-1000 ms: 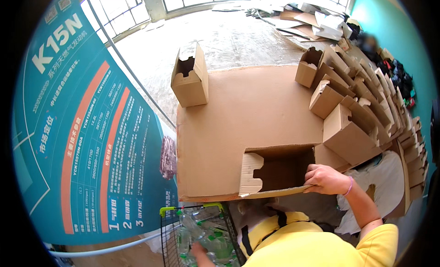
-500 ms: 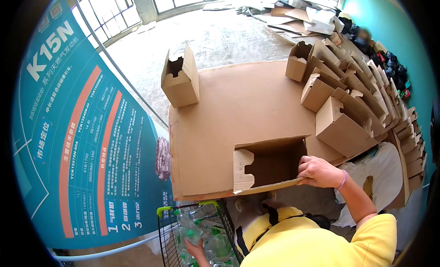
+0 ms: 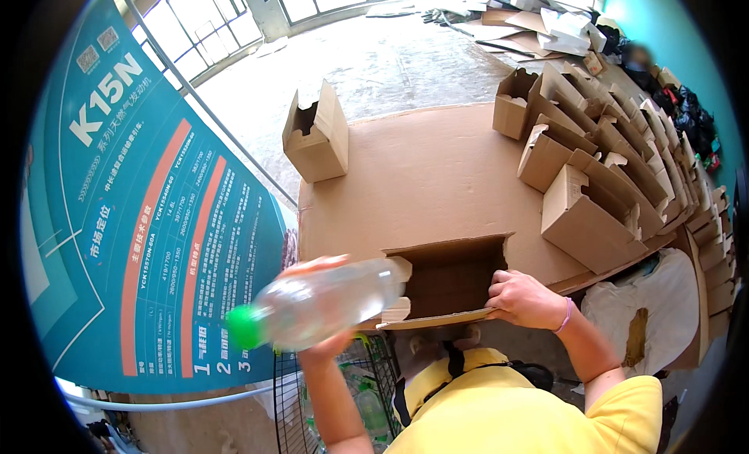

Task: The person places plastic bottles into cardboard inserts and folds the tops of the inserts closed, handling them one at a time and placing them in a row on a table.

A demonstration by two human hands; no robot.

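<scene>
My left hand (image 3: 328, 346) is closed round a clear plastic bottle (image 3: 331, 302) with a green cap, held tilted above the near left edge of the cardboard-covered table. The bottle's far end overlaps the left flap of an open cardboard box (image 3: 449, 278). With closed fingers my right hand (image 3: 524, 299) grips the near right rim of this box, which lies at the table's near edge. Below my left forearm, a black wire basket (image 3: 291, 399) holds several more clear bottles with green caps.
A single open carton (image 3: 324, 146) stands at the table's far left corner. Rows of open cartons (image 3: 597, 212) crowd the right side. A teal banner (image 3: 101, 298) rises at left. Flattened cardboard (image 3: 523, 25) and black bags (image 3: 694, 115) lie by the far wall.
My left hand has come up out of the basket with a bottle. My right hand stays on the box rim; the box sits slightly further left in view.
</scene>
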